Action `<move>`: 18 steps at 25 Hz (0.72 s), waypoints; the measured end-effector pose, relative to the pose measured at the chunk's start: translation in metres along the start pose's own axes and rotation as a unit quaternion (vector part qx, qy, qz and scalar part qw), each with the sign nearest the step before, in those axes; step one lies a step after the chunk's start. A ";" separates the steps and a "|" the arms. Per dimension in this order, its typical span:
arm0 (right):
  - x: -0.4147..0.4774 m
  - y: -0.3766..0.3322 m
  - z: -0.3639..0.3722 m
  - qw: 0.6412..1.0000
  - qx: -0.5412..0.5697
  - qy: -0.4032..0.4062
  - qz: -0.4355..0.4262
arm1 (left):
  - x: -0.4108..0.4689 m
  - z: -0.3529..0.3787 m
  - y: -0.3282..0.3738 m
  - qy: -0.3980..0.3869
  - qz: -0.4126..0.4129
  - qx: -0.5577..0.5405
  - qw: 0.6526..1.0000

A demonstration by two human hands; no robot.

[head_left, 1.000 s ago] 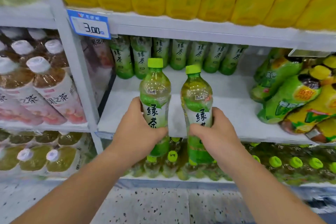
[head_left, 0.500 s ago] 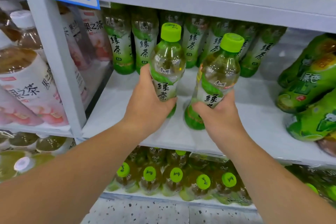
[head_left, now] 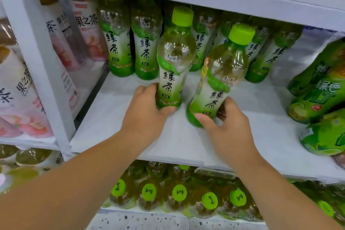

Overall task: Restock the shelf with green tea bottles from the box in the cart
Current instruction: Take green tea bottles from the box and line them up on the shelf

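Upright green tea bottle (head_left: 172, 61) clasped low in the curled left hand (head_left: 145, 112), tilted bottle (head_left: 218, 84) likewise in the right hand (head_left: 227, 123), both at the shelf (head_left: 168, 140) before the far row (head_left: 119, 43). Probably full, heavyish, slick, squeezable; better taken round the labelled middle.

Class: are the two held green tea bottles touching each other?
Apart. The head view shows white shelf between the left bottle and the tilted right bottle.
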State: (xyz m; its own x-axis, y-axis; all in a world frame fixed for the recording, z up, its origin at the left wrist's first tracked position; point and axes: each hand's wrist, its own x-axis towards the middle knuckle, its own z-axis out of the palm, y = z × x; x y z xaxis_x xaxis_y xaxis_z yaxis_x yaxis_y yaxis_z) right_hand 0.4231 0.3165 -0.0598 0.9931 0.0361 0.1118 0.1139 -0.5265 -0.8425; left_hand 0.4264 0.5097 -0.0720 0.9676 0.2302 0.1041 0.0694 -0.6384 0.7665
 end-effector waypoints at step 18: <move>0.103 0.031 0.044 0.992 0.115 0.049 -0.025 | 0.060 0.038 0.007 0.156 -0.080 -0.046 0.983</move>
State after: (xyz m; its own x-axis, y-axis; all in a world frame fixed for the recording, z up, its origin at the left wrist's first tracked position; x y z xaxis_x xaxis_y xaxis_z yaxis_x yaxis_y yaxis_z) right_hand 0.5302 0.3413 -0.0978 0.9798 -0.0324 0.1971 0.1769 -0.3181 -0.9314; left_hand 0.4941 0.4913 -0.0845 0.8231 0.5460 0.1563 0.1782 -0.5097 0.8417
